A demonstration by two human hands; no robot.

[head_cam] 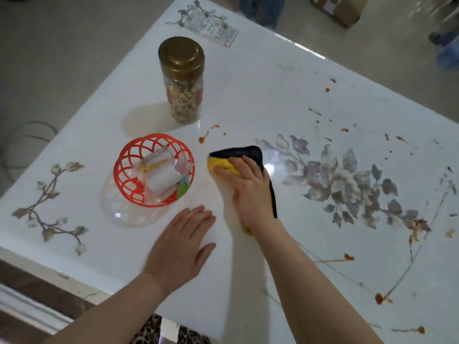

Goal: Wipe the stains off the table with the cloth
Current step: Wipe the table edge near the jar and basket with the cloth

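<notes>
A yellow cloth (224, 165) with a black edge lies on the glossy white table (248, 95), near its middle. My right hand (248, 187) presses down on the cloth with the fingers spread over it. My left hand (181, 244) rests flat on the bare table, nearer the front edge. Red-orange stains (203, 138) sit just beyond the cloth. More stains (347, 257) are scattered to the right, over the printed flower pattern and along the right front side.
A red plastic basket (129, 184) with wrapped snacks stands left of the cloth. Behind it is a tall jar (182, 80) with a gold lid. A printed card (213, 28) lies at the far edge. A person's legs (263, 8) and a cardboard box (340, 8) are beyond the table.
</notes>
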